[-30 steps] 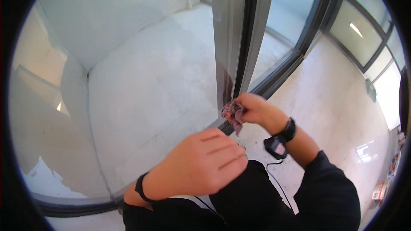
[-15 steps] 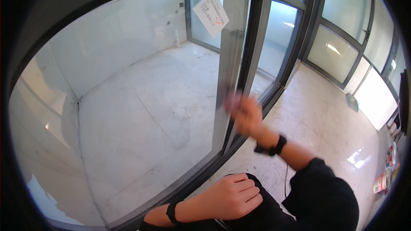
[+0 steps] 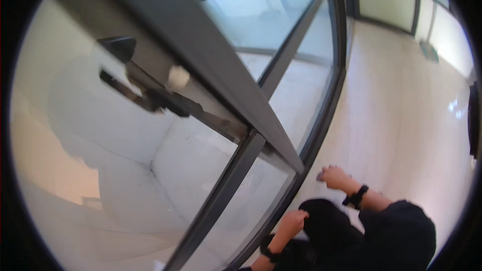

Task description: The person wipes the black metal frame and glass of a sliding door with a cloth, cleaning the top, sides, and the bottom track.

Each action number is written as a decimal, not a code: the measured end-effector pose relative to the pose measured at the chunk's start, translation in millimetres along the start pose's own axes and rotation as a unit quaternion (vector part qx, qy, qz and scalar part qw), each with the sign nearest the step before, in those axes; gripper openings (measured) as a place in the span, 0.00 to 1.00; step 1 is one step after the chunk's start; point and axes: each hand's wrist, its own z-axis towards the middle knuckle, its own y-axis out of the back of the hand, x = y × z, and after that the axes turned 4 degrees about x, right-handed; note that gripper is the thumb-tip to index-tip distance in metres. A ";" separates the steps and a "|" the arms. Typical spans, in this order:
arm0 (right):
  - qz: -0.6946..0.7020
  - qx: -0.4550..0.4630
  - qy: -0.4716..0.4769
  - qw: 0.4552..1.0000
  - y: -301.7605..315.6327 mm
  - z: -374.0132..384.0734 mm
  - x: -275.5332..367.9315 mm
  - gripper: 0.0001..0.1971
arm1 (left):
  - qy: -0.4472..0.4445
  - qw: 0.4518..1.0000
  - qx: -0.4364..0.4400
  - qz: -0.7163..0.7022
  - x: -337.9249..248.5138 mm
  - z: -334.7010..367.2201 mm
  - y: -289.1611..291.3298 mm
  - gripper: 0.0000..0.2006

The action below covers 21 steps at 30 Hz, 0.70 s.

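Observation:
My right hand (image 3: 335, 178) is closed, with a small dark purplish thing (image 3: 320, 176) showing at its fingertips; its kind cannot be made out. It hangs over the pale floor, apart from the dark metal frame (image 3: 241, 90) of the glass partition. Near my black-clad knee (image 3: 324, 216), my left hand (image 3: 292, 225) is curled into a fist, and nothing shows in it. Each wrist wears a black band. The glass panes (image 3: 125, 195) stand to my left, with a blurred dark handle-like fitting (image 3: 170, 101) and a whitish spot (image 3: 178, 77) by the upper frame.
The pale floor (image 3: 381, 115) stretches along the right side. A greenish dustpan (image 3: 429, 51) leans by the far wall. Framed frosted panels (image 3: 386, 0) stand at the back, and a dark object (image 3: 473, 120) is at the right edge.
My view has swung and tilted, so the partition frame now crosses diagonally. My right hand has come away from the frame, down and back. My left hand has turned, still closed.

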 end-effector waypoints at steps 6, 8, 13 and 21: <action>0.486 -0.457 -0.004 0.745 173.7 -24.8 97.8 0.23 | 0.049 0.995 0.082 -0.017 -137.3 -5.8 134.9 0.08; 0.520 -0.549 -0.015 0.654 239.2 -16.3 131.2 0.22 | 0.072 0.996 0.057 -0.009 -186.2 -6.0 188.0 0.10; 0.553 -0.549 -0.022 0.626 290.1 -62.2 280.2 0.26 | 0.103 0.989 0.018 0.102 -279.1 -51.7 284.6 0.09; 0.180 -0.119 0.343 0.914 343.5 -172.6 267.7 0.10 | -0.045 0.950 -0.297 0.090 -359.7 -10.2 375.9 0.04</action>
